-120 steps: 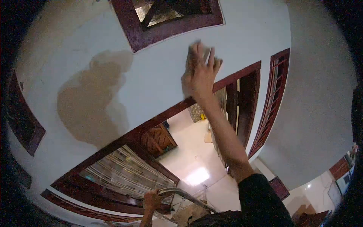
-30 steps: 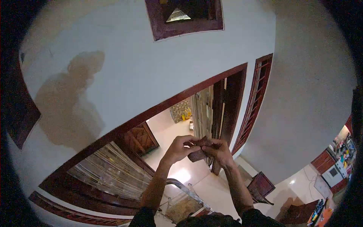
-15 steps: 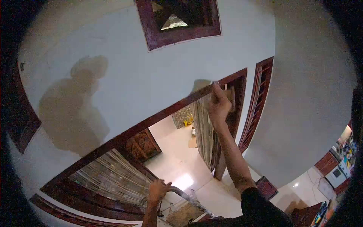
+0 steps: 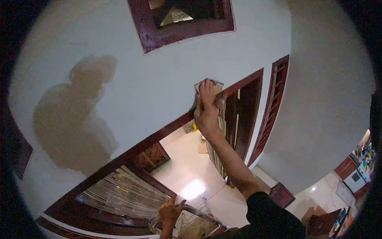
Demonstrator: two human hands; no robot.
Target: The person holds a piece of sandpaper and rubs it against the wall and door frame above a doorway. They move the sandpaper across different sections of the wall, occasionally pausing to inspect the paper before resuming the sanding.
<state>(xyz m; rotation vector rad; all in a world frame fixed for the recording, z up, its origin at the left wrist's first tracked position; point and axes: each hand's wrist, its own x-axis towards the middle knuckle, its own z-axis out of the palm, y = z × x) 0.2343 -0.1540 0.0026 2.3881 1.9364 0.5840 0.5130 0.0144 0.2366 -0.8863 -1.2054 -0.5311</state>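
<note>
My right hand (image 4: 207, 109) is raised to the pale wall just above the door frame. Its fingers lie over a flat rectangular pad (image 4: 217, 88) with light edges, pressed against the wall; the exact kind of pad cannot be made out. Low in the view, my left hand (image 4: 170, 212) grips a curved grey metal rail (image 4: 195, 212), with its thumb sticking up. The dark red wooden door frame (image 4: 151, 137) runs slantwise beneath my right hand.
Strand curtains (image 4: 123, 191) hang in the doorway, beyond which lies a shiny tiled floor (image 4: 185, 171). A framed opening (image 4: 187, 38) is higher up the wall. To the right are a narrow barred window (image 4: 270, 111) and, far off, a white appliance (image 4: 357, 179).
My right hand has moved left from the frame's upper edge onto the wall, turning the pad flat against it. My left hand stays at the rail, its thumb now raised.
</note>
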